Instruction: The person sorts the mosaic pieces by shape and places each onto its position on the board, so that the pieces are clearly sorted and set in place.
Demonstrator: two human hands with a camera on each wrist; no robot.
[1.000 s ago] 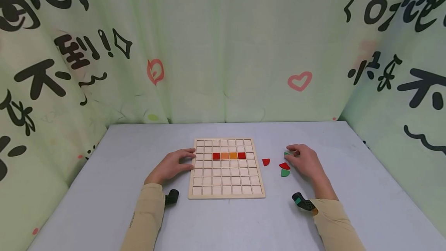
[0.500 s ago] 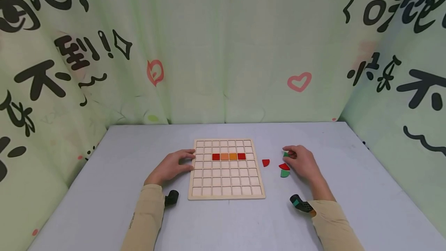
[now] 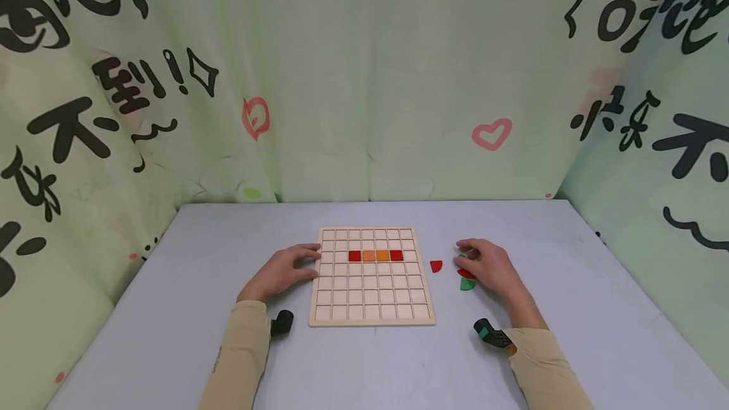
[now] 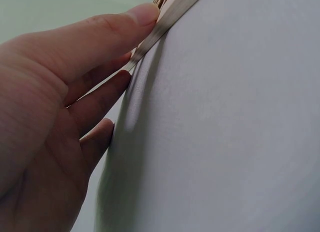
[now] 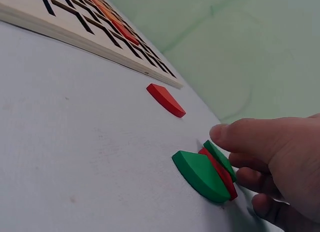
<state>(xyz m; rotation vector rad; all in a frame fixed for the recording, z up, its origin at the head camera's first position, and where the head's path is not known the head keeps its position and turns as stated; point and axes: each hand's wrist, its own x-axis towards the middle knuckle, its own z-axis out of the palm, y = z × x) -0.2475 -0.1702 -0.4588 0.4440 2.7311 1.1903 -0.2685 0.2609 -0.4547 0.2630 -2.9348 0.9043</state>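
Note:
The left hand [image 3: 283, 269] rests along the left side of a wooden grid board [image 3: 372, 322], thumb and fingertips right at its edge; the left wrist view shows its thumb [image 4: 105, 32] against the rim. Right of the board, the right hand [image 3: 490, 266] is over a small cluster of quarter-circle pieces, thumb and fingers apart. Its fingers touch the farther green piece [image 5: 220, 159], which lies against a red piece [image 5: 220, 172]. A nearer green piece [image 5: 200, 174] sits beside that red one. Another red piece [image 3: 436, 266] lies alone nearer the board.
Four-square row on the board: red squares [image 3: 355, 256] at both ends, orange squares [image 3: 376, 256] between. The white table [image 3: 364, 372] ends at a printed green curtain [image 3: 421, 81] at the back and sides. A black wrist camera [image 3: 492, 332] juts from each wrist.
My right hand has moved slightly left, and the farther green piece has moved with it toward the red piece in the cluster. The left hand and board stay put.

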